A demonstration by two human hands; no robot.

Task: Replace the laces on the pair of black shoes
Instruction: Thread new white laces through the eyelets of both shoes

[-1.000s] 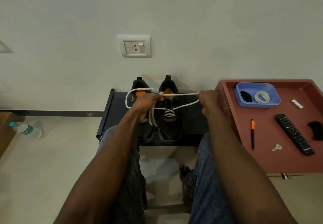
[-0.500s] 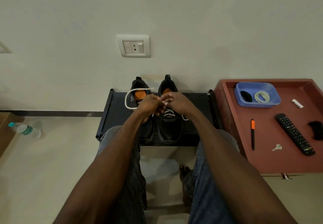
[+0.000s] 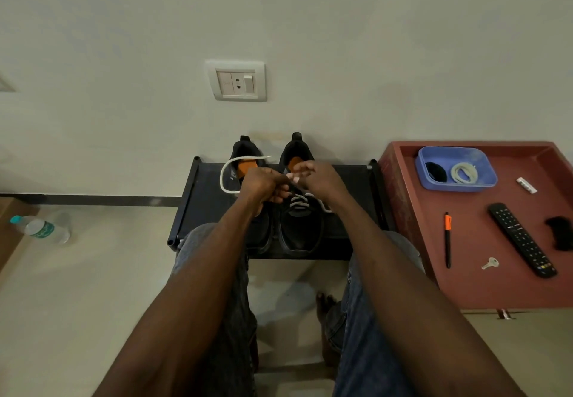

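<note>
Far left of the fingers, a water bottle [image 3: 42,228] lies on its side on the floor. Nearer, a white lace [image 3: 224,173] loops out from behind the left hand [image 3: 263,184] over the left shoe [image 3: 248,179], which stands on a black rack [image 3: 204,210]. That hand's fingers [image 3: 277,193] are curled round the lace, knuckles up. Touching them, the right hand [image 3: 319,179] pinches the lace with its fingertips [image 3: 297,178] above the right shoe [image 3: 299,226], whose lower eyelets already carry white crossings just below the fingers. Right of both hands, well apart, a red table [image 3: 483,285] bears a blue tray [image 3: 490,179] with a coiled white lace [image 3: 464,173] and a dark bundle, an orange-capped pen [image 3: 447,238], a key [image 3: 490,263] and a remote [image 3: 521,239].
</note>
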